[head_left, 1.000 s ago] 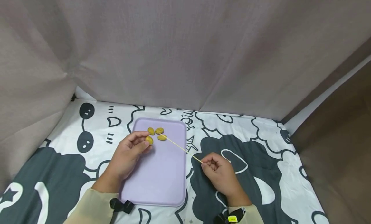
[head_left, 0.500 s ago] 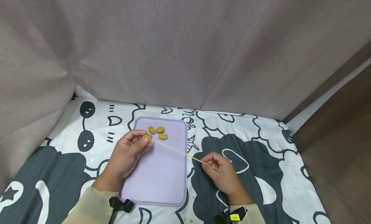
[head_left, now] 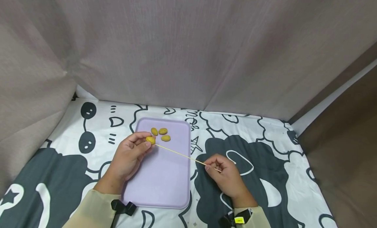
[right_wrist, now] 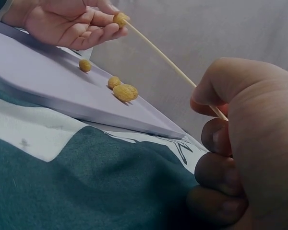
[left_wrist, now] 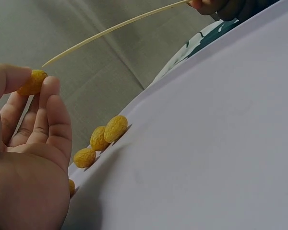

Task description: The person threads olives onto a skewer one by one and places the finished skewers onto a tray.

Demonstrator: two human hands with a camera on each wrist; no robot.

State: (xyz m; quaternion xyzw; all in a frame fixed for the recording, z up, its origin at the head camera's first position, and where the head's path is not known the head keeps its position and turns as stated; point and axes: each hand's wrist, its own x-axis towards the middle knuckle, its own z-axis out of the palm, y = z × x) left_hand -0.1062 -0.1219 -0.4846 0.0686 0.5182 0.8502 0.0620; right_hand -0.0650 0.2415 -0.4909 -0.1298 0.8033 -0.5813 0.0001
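Between thumb and fingertips, my left hand [head_left: 128,158] pinches a yellow, wrinkled, oval fruit [head_left: 150,140] above the lilac tray [head_left: 159,185]. My right hand [head_left: 225,175] holds a thin bamboo skewer [head_left: 179,153] near its rear end, right of the tray. The skewer slants up and left, its tip at the end of the held fruit. A sliver of space shows there in the left wrist view [left_wrist: 32,82], while the right wrist view shows them meeting; I cannot tell whether it pierces. Several similar fruits [head_left: 166,138] lie on the tray's far part.
A white and dark grey cartoon-print cloth [head_left: 241,149] lies under the tray. Grey-brown fabric [head_left: 188,51] hangs as a wall behind and at both sides. The tray has a low raised rim [head_left: 189,162].
The held fruit has been turned lengthwise toward the skewer. The skewer's tip has come away from over the loose fruits, down and left to the held fruit. Both hands have barely shifted.
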